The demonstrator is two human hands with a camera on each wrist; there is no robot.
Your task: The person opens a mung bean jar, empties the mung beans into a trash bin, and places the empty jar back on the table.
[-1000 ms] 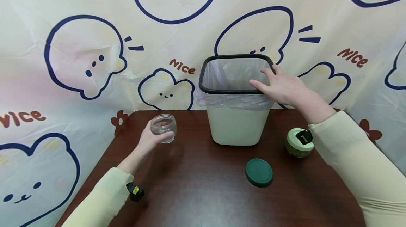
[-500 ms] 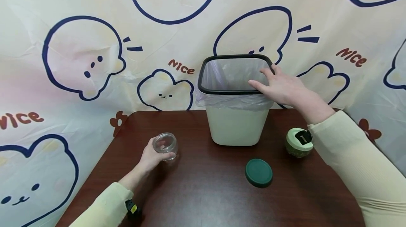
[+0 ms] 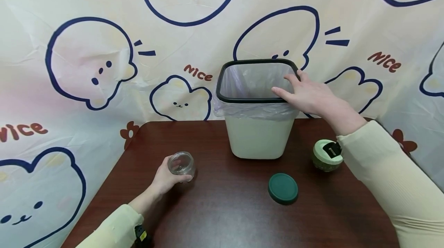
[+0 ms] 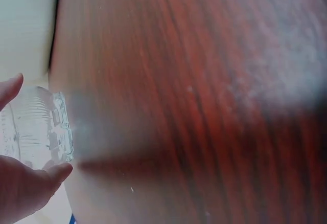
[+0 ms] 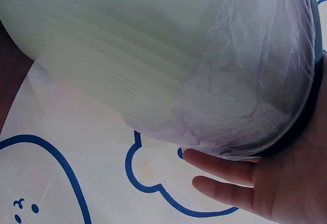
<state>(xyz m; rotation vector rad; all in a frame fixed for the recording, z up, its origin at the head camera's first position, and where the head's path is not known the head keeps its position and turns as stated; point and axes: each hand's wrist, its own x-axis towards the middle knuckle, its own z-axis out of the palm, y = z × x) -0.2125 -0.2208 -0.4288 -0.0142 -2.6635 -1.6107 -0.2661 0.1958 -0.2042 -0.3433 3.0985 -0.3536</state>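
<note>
A small clear glass jar (image 3: 182, 164), lidless and with its mouth up, is gripped from the left by my left hand (image 3: 167, 176), thumb on the near side. In the left wrist view the base of the jar (image 4: 38, 124) is close to the tabletop; I cannot tell whether it touches. My right hand (image 3: 310, 93) rests on the right corner of the black rim of a pale green trash bin (image 3: 261, 136). Its thumb and a finger reach over the inside; two straight fingers (image 5: 219, 168) lie outside, by the plastic bag (image 5: 240, 106) lining it.
A dark green round lid (image 3: 283, 188) lies on the brown table (image 3: 222, 209) in front of the bin. Right of the bin, under my right forearm, stands a small green container with a pale lid (image 3: 323, 159). A printed cloth (image 3: 194, 47) hangs behind the table.
My left hand has lowered the glass jar toward the tabletop and nearer to me. The right hand stays on the bin's rim; lid and green container have not moved.
</note>
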